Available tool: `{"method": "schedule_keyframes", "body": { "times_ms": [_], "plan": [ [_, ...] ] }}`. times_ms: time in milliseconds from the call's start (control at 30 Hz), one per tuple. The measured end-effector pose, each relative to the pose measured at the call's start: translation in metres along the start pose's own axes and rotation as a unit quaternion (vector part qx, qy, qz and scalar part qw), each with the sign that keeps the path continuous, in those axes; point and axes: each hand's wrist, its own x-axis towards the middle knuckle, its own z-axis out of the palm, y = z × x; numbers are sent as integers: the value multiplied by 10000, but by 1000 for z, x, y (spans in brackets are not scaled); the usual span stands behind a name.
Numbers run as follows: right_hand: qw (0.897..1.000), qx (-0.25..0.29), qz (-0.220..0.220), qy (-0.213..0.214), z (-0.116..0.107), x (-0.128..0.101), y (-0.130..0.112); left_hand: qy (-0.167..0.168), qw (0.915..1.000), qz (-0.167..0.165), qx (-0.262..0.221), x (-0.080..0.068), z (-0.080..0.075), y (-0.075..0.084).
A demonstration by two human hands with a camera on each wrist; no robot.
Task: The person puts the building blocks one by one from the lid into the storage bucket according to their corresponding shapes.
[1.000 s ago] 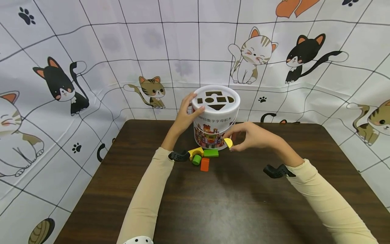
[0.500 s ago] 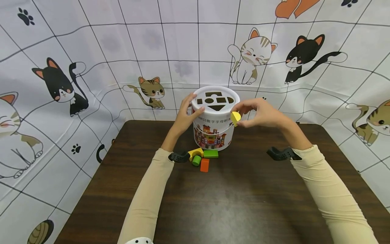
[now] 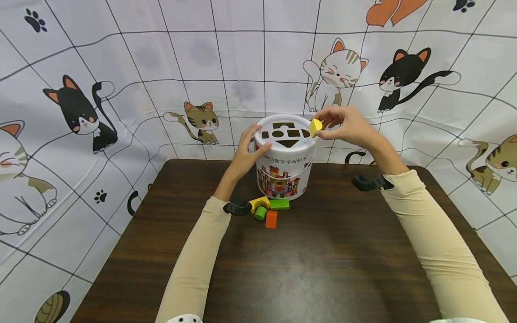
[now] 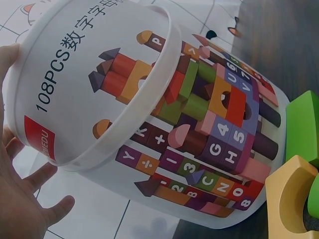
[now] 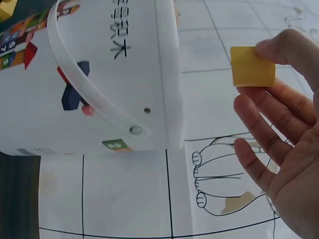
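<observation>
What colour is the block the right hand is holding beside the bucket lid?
Yellow. The block, pinched by the right hand, shows best in the right wrist view.

A dark wooden surface (image 3: 323, 269) carries a white bucket (image 3: 282, 177), with yellow (image 3: 260, 202), green (image 3: 279, 203) and orange blocks (image 3: 271, 219) just before it.
</observation>
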Motion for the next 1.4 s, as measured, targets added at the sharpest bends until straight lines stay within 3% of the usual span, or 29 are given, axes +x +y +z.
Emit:
{"method": "schedule_keyframes", "body": {
  "times_ms": [367,733,1100,1200,1333,1400],
  "plan": [
    [9993,-200,326,-34,0,20,19,-2,10000,-66,33,-1,1,-4],
    [9990,-279,340,-52,9,29,39,-18,10000,-58,-14,-2,1,-4],
    [9978,-568,281,-184,13,35,38,-69,10000,-45,-43,0,0,-2],
    [9974,-639,270,-215,13,37,37,-73,9999,-26,-79,0,0,4],
    [9961,-775,296,-297,13,39,36,-103,9998,-83,-116,-9,-2,29],
    [9955,-831,309,-330,14,39,35,-92,9999,-77,-106,-9,-2,28]
  ]
}}
